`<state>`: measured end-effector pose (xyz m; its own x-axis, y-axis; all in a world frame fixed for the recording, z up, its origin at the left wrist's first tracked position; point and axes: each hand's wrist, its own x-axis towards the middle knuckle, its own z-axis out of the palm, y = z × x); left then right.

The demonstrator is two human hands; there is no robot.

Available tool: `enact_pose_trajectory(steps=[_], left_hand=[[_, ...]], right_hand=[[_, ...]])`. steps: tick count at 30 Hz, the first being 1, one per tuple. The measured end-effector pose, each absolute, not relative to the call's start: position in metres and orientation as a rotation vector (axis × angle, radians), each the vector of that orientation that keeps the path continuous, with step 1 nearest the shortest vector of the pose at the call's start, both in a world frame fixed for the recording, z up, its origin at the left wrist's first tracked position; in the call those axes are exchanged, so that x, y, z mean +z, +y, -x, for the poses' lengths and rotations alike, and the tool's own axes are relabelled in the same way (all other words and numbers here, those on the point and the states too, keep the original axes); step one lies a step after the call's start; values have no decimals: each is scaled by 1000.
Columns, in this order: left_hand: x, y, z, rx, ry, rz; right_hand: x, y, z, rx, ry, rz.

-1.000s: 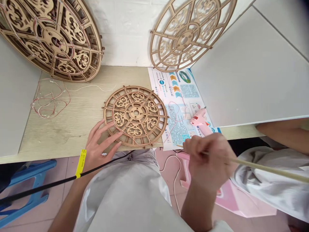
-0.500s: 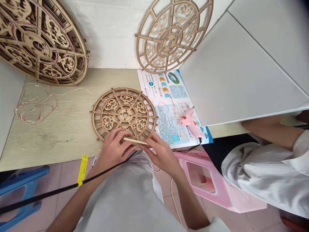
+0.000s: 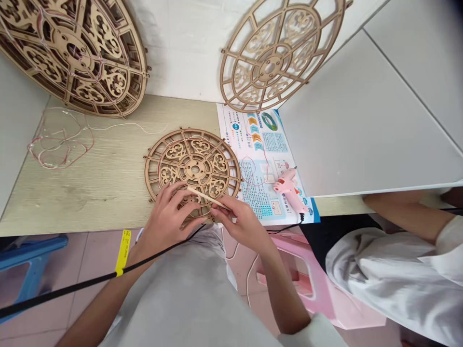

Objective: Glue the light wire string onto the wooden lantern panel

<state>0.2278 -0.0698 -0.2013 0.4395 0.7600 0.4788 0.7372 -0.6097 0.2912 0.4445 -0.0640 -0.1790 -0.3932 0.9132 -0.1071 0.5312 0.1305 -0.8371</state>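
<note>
A round openwork wooden clock face (image 3: 195, 169) lies flat on the table near its front edge, with thin red and white wire along its upper left part. My right hand (image 3: 237, 219) pinches a thin pale wooden stick (image 3: 204, 194), which slants up to the left over the clock face. My left hand (image 3: 173, 212) is over the lower left rim, its fingers apart and curved. Its fingertips are close to the stick's far end; whether they touch it I cannot tell. A pink glue gun (image 3: 290, 189) lies right of the clock face.
A printed sheet (image 3: 260, 197) lies under the glue gun. Larger wooden discs (image 3: 104, 62) lean at the back left, and another wooden disc (image 3: 269, 67) leans on the wall. Tangled wire (image 3: 61, 144) lies left. Grey panels (image 3: 361, 130) and a person's arm (image 3: 408, 207) are right.
The left fingers have opened away from the stick, which both hands held before. The stick now tilts more steeply in the right hand. The view has shifted slightly.
</note>
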Motion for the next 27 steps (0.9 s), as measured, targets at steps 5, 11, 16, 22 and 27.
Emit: enact_pose_trajectory(steps=[5, 11, 16, 22, 27], left_hand=[[-197, -71, -235, 931, 1432, -2520], [-204, -70, -234, 873, 1466, -2608], [-209, -71, -230, 843, 1486, -2625], [-209, -71, -230, 827, 1479, -2585], [-212, -69, -228, 841, 1460, -2604]], right_hand=[[-179, -60, -441, 1269, -1916, 1462], [-183, -54, -437, 1292, -1890, 1527], [-187, -51, -437, 1283, -1885, 1567], [-185, -51, -436, 1248, -1944, 1581], [-184, -50, -432, 1087, -2023, 1608]])
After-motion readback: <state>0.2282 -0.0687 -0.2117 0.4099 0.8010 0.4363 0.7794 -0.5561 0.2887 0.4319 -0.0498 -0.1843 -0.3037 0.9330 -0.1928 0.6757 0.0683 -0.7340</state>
